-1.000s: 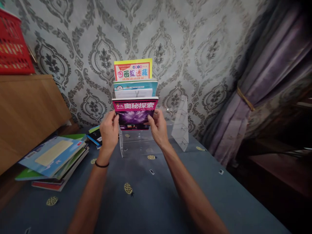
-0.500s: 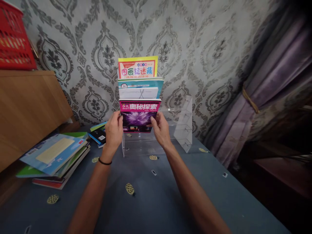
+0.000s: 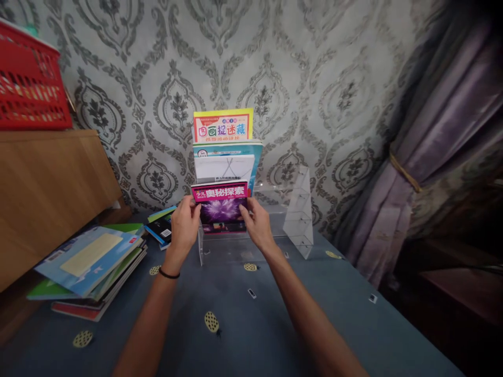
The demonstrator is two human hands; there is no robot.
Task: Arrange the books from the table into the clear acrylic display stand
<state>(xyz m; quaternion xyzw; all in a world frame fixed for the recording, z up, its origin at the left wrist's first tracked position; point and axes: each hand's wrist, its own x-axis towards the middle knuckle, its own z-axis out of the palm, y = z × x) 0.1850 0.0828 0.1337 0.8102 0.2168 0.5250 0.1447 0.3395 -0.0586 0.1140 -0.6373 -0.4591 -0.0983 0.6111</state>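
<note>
Both hands grip a pink and purple book (image 3: 222,208) by its sides, cover facing me. My left hand (image 3: 184,224) is closed on its left edge, thumb at the front. On the right edge my right hand (image 3: 256,222) is closed the same way. The book is at the front tier of a clear acrylic rack (image 3: 299,214), its lower edge near the rack's front panel; I cannot tell whether it rests there. Behind it, in stepped tiers, stand a white book (image 3: 220,167), a teal book (image 3: 236,148) and a yellow-edged book (image 3: 222,125).
Left on the blue patterned cloth (image 3: 231,345) lies a stack of books (image 3: 94,262), with a black and blue book (image 3: 159,229) behind. A wooden cabinet (image 3: 55,188) carries a red basket (image 3: 31,84). A purple curtain (image 3: 424,173) hangs at right, against a patterned wall (image 3: 259,63).
Both hands have lowered the pink and purple book relative to the books behind, showing more of the white one. The whole view has shifted slightly, scenery sitting lower in the picture.
</note>
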